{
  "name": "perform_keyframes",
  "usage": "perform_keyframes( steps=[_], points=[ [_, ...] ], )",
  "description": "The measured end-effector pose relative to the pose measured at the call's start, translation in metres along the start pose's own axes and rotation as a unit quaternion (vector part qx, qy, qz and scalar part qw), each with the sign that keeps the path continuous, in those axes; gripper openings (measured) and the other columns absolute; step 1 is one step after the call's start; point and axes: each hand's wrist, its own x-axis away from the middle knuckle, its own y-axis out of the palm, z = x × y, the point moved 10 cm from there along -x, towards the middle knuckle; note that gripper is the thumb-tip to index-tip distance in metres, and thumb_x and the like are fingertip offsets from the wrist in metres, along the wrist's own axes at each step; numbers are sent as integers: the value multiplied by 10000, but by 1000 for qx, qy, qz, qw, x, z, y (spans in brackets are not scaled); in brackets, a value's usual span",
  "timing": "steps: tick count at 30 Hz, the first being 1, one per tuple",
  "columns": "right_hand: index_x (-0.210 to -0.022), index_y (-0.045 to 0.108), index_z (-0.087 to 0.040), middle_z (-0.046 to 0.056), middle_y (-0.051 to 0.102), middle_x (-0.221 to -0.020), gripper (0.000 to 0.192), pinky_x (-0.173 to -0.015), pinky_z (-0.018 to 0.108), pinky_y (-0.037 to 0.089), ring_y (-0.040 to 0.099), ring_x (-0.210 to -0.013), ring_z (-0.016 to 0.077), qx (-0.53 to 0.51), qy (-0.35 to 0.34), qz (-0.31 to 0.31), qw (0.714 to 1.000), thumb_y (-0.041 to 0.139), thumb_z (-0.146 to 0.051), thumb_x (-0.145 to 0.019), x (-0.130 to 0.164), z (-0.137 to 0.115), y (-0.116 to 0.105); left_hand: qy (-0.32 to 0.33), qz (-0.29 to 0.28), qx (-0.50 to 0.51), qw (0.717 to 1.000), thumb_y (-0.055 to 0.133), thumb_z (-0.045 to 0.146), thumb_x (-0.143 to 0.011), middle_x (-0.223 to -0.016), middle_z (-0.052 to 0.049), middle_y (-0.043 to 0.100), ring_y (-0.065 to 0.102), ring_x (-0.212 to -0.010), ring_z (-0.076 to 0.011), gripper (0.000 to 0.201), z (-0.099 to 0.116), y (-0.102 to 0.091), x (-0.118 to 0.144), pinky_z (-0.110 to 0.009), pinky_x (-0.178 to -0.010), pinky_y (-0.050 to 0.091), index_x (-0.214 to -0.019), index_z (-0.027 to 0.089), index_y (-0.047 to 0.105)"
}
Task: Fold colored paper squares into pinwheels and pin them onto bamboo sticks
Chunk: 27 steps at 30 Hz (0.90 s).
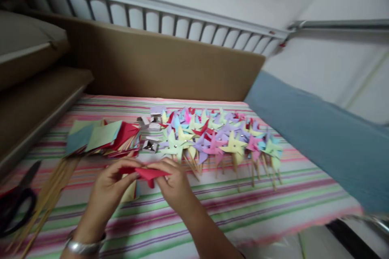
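1. Head view: both hands meet low at centre over a striped cloth (249, 206), pinching one red paper piece (146, 173) between them.
2. Left hand (111, 188): grip narrow, fingertips closed on the red paper's left end; a silver bracelet (82, 246) circles the wrist.
3. Right hand (174, 184): grip narrow, fingers closed on the paper's right half.
4. At 1 o'clock from the hands, just beyond them: rows of finished pastel pinwheels (212, 137) on wooden sticks, lying flat.
5. At 10 o'clock: a stack of coloured paper squares (100, 137).
6. At 9 o'clock: loose wooden sticks (48, 196); past them, black scissors (16, 202) at the left edge.
7. At 12 o'clock, behind all: brown cardboard panel (164, 64).
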Motion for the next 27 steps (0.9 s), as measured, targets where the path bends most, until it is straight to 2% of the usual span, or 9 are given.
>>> perform_keyframes(
  steps=[2, 5, 9, 12, 16, 21, 24, 27],
  points=[
    [-955, 679, -214, 13, 676, -851, 276, -737, 227, 465, 601, -798, 127, 21, 3, -15, 1000, 509, -77, -786, -1, 2, 2, -35, 43, 1, 998, 743, 302, -600, -863, -30, 702, 603, -944, -234, 183, -11, -11, 0, -364, -903, 447, -750, 219, 680],
    [-915, 678, -208, 9, 681, -840, 170, -740, 218, 454, 603, -798, 125, 78, 9, -29, 996, 546, -163, -819, -1, 9, 2, -99, 67, 30, 992, 754, 327, -565, -857, 2, 707, 613, -880, -232, 248, -23, -16, 0, -368, -847, 480, -783, 238, 675],
    [-839, 671, -220, -4, 665, -783, 100, -710, 224, 441, 592, -753, 128, 157, 21, -25, 987, 574, -225, -818, 4, 19, -2, -121, 83, 103, 984, 776, 314, -495, -807, 52, 708, 607, -810, -212, 300, -22, -17, 0, -305, -714, 520, -776, 278, 676],
    [-792, 678, -219, 5, 645, -747, 71, -692, 236, 433, 579, -750, 143, 200, 26, -25, 979, 608, -231, -791, 11, 23, -1, -132, 70, 116, 982, 792, 306, -461, -800, 9, 709, 609, -785, -221, 344, -23, -12, 1, -291, -640, 520, -781, 247, 679],
    [-824, 690, -233, 11, 654, -786, 88, -717, 243, 427, 581, -792, 151, 199, 39, -25, 979, 632, -200, -766, 26, 23, 1, -142, 38, 157, 977, 798, 254, -480, -800, -6, 711, 623, -738, -184, 371, -27, -2, 3, -268, -641, 513, -826, 208, 671],
    [-756, 683, -220, -3, 639, -741, 78, -664, 223, 407, 579, -729, 135, 195, 101, -13, 975, 640, -157, -744, 49, 22, -3, -149, 11, 187, 971, 800, 208, -489, -705, -9, 696, 628, -629, -159, 364, -27, 9, 8, -258, -582, 502, -816, 156, 647],
    [-699, 667, -202, -6, 612, -697, 70, -635, 221, 395, 573, -694, 131, 180, 141, -2, 973, 633, -149, -728, 64, 26, -5, -149, -24, 204, 967, 793, 227, -509, -751, -38, 704, 654, -691, -186, 415, -22, 21, 12, -295, -653, 516, -878, 137, 627],
    [-648, 654, -191, -11, 598, -670, 79, -626, 218, 400, 565, -660, 124, 107, 189, 44, 975, 621, -136, -694, 78, 41, -14, -146, -39, 203, 968, 801, 247, -502, -882, -76, 702, 655, -843, -223, 583, -18, 25, 15, -337, -758, 510, -1037, 148, 591]
  ],
)
